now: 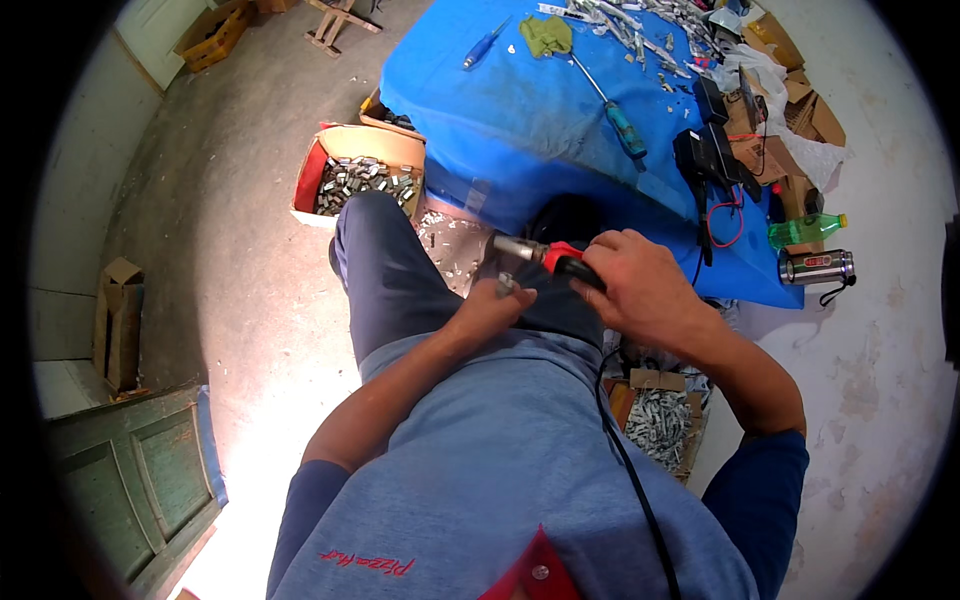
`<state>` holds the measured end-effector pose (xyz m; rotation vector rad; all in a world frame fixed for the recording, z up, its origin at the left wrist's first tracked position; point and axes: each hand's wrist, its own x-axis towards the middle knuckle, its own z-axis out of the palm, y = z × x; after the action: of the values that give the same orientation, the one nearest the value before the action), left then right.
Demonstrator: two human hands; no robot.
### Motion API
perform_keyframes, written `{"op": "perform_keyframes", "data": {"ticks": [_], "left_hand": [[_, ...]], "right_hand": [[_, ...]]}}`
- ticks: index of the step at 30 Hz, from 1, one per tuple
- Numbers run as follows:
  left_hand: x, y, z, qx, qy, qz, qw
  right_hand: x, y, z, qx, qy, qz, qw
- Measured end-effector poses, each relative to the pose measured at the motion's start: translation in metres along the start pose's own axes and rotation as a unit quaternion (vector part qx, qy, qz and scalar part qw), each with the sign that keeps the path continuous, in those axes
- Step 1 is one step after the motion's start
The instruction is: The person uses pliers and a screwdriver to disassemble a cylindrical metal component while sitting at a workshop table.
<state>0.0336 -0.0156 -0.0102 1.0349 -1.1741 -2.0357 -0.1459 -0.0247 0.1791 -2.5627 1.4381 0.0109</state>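
Observation:
Over my lap, my right hand [630, 275] is wrapped round the black handle of a hand tool [563, 258] with a red collar and a metal barrel. The barrel points left, above my other hand. My left hand [487, 312] pinches a small silvery metal part [507, 284] just below the barrel. Blur hides the part's exact shape, and I cannot tell whether the barrel touches it. Beyond my left knee stands a cardboard box [308, 188] holding many similar-looking small metal parts [365, 185].
A blue-covered table [480, 125] stands ahead, bearing screwdrivers [622, 128], a green cloth [546, 36] and metal strips [640, 40]. A green bottle [806, 231] and steel flask [817, 267] are at its right. A black cable [637, 480] crosses my apron; shredded-looking scraps [660, 425] fill a box.

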Motion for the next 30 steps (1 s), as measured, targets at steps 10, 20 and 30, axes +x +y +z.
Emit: {"op": "perform_keyframes", "data": {"ticks": [10,20,30], "left_hand": [[-0.009,0.01,-0.014,-0.257,-0.107,-0.032,0.96],[-0.009,0.009,-0.01,-0.318,-0.189,-0.059,0.927],[-0.015,0.019,-0.004,-0.265,-0.175,-0.057,0.946]], "right_hand": [[-0.015,0.011,0.021,0.351,-0.19,0.213,0.892],[-0.015,0.014,0.016,0.368,-0.225,0.212,0.877],[-0.009,0.018,0.002,0.298,-0.272,0.178,0.897]]}}
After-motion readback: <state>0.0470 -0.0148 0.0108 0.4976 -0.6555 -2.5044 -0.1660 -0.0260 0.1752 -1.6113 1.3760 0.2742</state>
